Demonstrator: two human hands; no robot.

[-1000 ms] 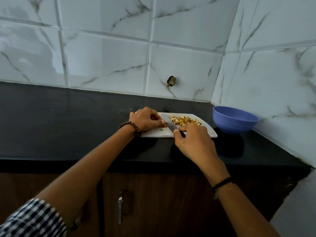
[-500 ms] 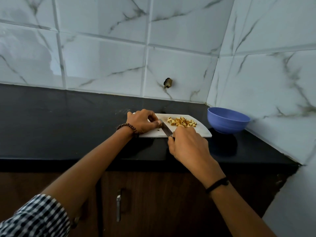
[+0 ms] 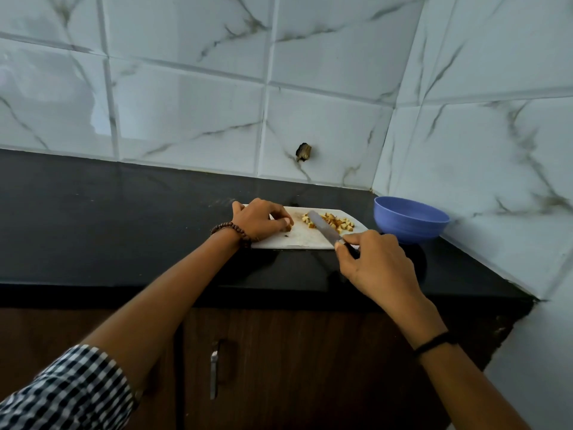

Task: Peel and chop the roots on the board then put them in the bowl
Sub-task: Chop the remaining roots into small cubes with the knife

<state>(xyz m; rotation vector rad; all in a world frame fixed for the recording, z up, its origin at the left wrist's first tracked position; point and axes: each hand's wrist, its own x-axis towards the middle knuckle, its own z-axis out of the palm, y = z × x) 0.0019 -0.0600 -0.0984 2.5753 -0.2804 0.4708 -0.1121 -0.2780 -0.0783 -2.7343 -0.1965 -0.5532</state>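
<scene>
Most of the chopping looks done, with diced pieces [image 3: 333, 221] heaped at the far right of the board [image 3: 294, 242], while the left hand [image 3: 260, 220] pinches a small root stub [image 3: 288, 227] at its left, the right hand [image 3: 375, 265] grips the knife [image 3: 324, 228], and the bowl [image 3: 410, 221] (seemingly empty) stands just right of it.
</scene>
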